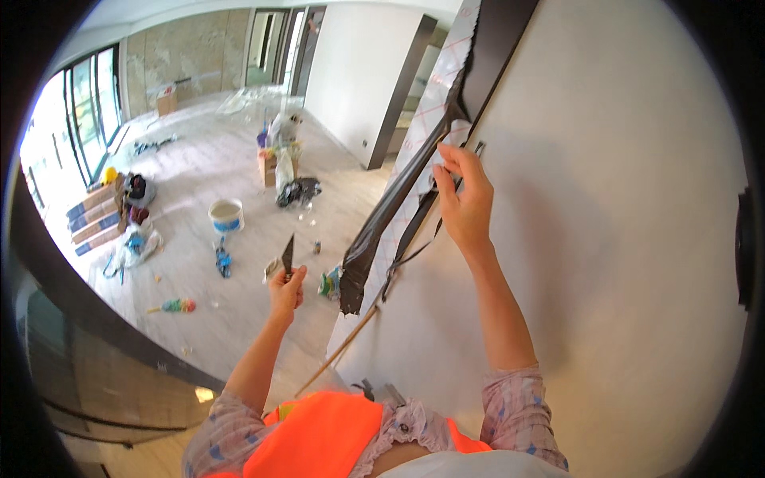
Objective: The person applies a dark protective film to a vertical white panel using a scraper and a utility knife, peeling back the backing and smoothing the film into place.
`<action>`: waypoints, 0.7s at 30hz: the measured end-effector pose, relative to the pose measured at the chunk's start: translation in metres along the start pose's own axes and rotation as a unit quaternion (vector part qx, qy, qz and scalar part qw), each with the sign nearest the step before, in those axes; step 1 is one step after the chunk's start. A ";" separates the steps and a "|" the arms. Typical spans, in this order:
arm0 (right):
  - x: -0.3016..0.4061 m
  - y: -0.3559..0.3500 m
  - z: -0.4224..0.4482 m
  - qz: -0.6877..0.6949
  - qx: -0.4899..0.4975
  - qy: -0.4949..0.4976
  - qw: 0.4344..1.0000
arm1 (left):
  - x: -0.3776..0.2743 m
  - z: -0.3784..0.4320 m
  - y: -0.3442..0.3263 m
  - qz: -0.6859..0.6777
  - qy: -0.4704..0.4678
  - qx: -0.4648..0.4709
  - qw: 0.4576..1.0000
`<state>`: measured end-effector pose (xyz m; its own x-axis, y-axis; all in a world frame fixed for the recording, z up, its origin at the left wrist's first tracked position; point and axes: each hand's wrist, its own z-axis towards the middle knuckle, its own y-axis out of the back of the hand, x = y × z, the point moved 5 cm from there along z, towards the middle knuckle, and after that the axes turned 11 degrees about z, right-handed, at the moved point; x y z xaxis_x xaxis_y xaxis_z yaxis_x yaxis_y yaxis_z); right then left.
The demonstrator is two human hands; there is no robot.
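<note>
My left hand (287, 296) grips a knife-like scraper (288, 256) with a dark, pointed blade aimed upward. Raised against the opening's edge is my right hand (469, 200), its thumb and index finger curled at the film; whether they pinch it is unclear. Dark trim (499, 42) runs up the wall edge beside white protective film (439, 77) with red lines. From the trim hangs a loose, crumpled length of black film (394, 197), its torn lower end free. A thinner dark strip (412, 230) dangles below my right hand.
A white wall (627, 239) rises close on my right. A thin wooden stick (337, 352) leans near my body. On the floor stand a bucket (226, 215), stacked boxes (95, 218) and a carton (269, 167); a duster (173, 306) and plastic bags (299, 191) lie about.
</note>
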<state>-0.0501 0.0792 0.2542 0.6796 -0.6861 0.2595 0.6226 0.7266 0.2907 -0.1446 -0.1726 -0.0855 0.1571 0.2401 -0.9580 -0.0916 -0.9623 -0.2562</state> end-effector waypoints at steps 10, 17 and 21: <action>-0.056 -0.023 0.092 -0.077 -0.146 0.023 0.986 | -0.307 0.040 -0.171 0.081 -0.378 0.077 0.919; -0.064 -0.027 0.102 -0.024 -0.134 -0.050 0.989 | -0.437 0.042 -0.282 0.152 -0.550 -0.004 0.821; -0.068 -0.021 0.103 -0.023 -0.107 -0.037 0.993 | -0.459 0.058 -0.314 0.194 -0.557 -0.007 0.808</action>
<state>-0.1493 0.1070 0.3250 0.6227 -0.7140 0.3201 0.7263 0.6796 0.1030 -0.2447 0.0263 0.4276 -0.8632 -0.1221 -0.4899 0.0919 -0.9921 0.0853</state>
